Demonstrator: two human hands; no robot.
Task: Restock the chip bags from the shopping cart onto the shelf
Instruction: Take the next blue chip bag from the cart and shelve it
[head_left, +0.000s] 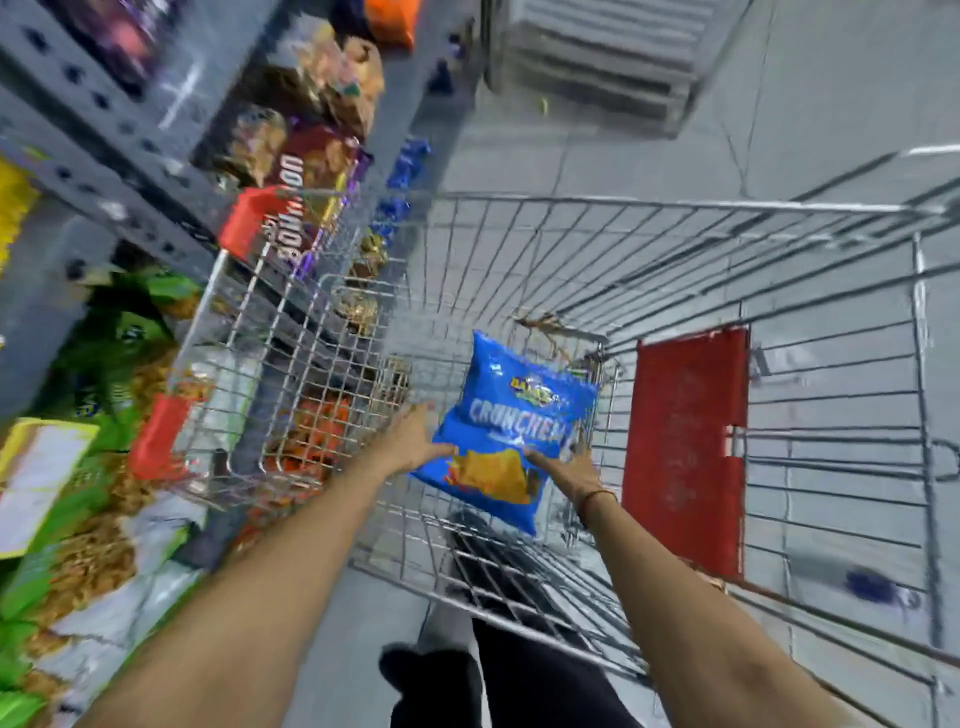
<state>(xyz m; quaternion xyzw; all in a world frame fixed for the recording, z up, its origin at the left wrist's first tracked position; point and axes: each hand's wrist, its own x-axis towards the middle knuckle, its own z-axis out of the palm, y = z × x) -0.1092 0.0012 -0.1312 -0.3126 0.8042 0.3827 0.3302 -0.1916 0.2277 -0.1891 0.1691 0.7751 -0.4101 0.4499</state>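
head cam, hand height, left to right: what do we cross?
Green snack bags on the grey metal shelf → red plastic corner guard of the wire shopping cart → left hand → blue chip bag → right hand → red plastic cart flap.

The blue chip bag (511, 431) reads "CRUNCHEX"; its logo above is too blurred.

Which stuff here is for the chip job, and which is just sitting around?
For the job: blue chip bag, cart, shelf, left hand, right hand.
Just around: red flap, grey crate.
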